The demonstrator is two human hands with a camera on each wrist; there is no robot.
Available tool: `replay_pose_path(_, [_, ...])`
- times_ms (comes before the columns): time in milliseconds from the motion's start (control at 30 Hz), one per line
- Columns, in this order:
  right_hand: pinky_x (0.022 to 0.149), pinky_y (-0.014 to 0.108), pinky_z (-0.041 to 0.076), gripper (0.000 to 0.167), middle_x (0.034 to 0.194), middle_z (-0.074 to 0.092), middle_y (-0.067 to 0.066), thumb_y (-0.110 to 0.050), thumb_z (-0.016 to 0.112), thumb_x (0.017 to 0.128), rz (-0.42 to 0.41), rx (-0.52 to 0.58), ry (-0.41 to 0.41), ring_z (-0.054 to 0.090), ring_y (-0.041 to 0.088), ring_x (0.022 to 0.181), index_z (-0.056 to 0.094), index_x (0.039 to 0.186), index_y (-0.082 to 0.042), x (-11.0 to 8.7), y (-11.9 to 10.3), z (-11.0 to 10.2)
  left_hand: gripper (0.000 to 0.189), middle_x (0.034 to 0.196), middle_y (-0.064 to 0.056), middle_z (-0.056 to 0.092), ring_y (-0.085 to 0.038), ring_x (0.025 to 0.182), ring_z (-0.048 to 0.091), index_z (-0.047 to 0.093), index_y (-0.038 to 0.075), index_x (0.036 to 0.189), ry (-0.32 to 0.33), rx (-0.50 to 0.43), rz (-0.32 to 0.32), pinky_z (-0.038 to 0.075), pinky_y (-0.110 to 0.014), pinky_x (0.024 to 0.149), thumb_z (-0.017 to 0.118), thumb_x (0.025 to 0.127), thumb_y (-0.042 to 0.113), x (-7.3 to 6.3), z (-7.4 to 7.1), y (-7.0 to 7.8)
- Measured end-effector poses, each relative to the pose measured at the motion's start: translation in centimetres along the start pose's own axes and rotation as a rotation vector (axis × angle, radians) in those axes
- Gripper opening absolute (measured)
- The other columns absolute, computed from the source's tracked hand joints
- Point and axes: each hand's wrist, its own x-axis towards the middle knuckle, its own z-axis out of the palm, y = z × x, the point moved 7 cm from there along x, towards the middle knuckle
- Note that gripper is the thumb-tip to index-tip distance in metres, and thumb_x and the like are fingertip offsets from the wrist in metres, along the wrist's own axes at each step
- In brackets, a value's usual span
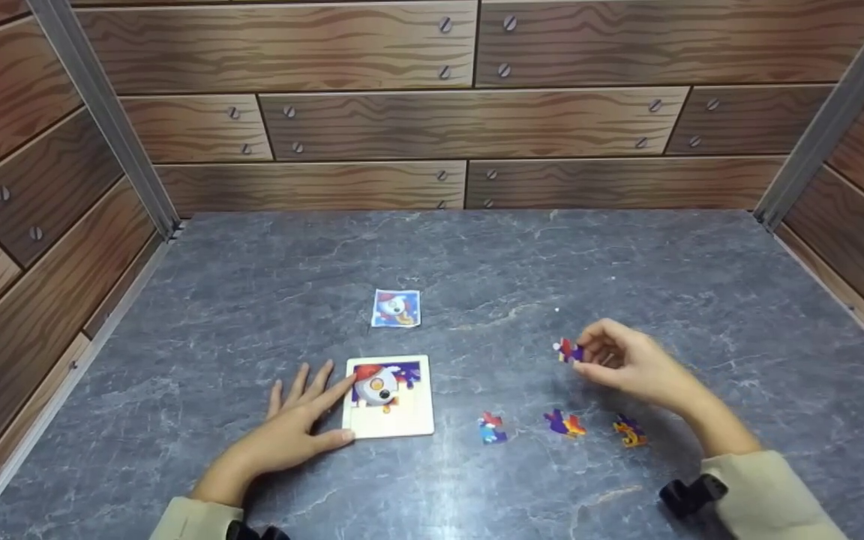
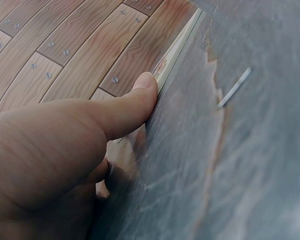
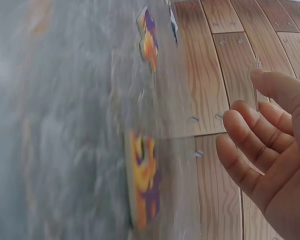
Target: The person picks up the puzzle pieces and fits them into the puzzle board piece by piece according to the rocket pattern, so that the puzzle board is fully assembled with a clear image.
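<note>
In the head view my right hand (image 1: 634, 364) pinches a red and purple jigsaw piece (image 1: 566, 350) between thumb and fingers. From the right wrist view that piece is mostly hidden behind the thumb. My left hand (image 1: 289, 431) lies with fingers spread, its index finger and thumb touching the left side of a cream puzzle tray (image 1: 423, 416). Partly filled, the tray shows a round white character with a red top and purple around it. Its lower and right parts show bare board. The left wrist view has the thumb (image 2: 140, 100) at the tray's edge.
Three loose jigsaw pieces lie right of the tray: a red and blue one (image 1: 492, 428), a purple and orange one (image 1: 565, 424) and a yellow and purple one (image 1: 631, 431). Behind the tray is a small picture card (image 1: 396, 308). Wood-patterned walls (image 1: 469, 124) enclose the grey table.
</note>
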Motion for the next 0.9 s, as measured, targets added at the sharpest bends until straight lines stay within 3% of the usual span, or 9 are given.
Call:
replay_pose_path(400, [0.064,0.027,0.053,0.026,0.084,0.062,0.001,-0.016,0.074,0.079,-0.072,0.05,-0.048,0.06,0.013,0.074,0.058,0.098,-0.007,1.5,-1.8,3.5,0.074,0.155,-0.009,0.004,-0.035,0.138,-0.013,0.027,0.028,0.147,0.001,-0.004,-0.01,-0.019,-0.058,0.101,0.057,0.085,0.055,0.0,-0.1,-0.1])
replay_pose_path(600, [0.061,0.029,0.053,0.024,0.082,0.063,0.006,-0.005,0.074,0.078,-0.145,0.052,-0.085,0.059,0.013,0.071,0.058,0.096,0.0,2.3,-4.6,5.4,0.075,0.155,-0.009,0.003,-0.035,0.138,-0.013,0.027,0.028,0.147,-0.003,0.001,-0.009,-0.019,-0.059,0.101,0.058,0.085,0.055,0.0,0.0,-0.2])
replay_pose_path(800, [0.063,0.031,0.053,0.022,0.08,0.062,0.009,0.0,0.072,0.078,-0.147,0.041,-0.147,0.059,0.016,0.07,0.057,0.094,0.004,2.8,-8.7,6.6,0.074,0.155,-0.007,0.003,-0.034,0.138,-0.013,0.026,0.03,0.147,-0.003,0.002,0.002,-0.017,-0.059,0.102,0.057,0.085,0.054,0.1,0.1,-0.2])
replay_pose_path(900, [0.065,0.031,0.053,0.023,0.082,0.062,0.007,-0.005,0.072,0.08,-0.123,0.041,-0.18,0.059,0.017,0.072,0.057,0.096,0.001,3.4,-8.3,7.7,0.074,0.155,-0.008,0.003,-0.035,0.138,-0.013,0.026,0.029,0.147,-0.003,0.004,0.005,-0.018,-0.059,0.101,0.057,0.085,0.055,0.1,0.1,-0.2])
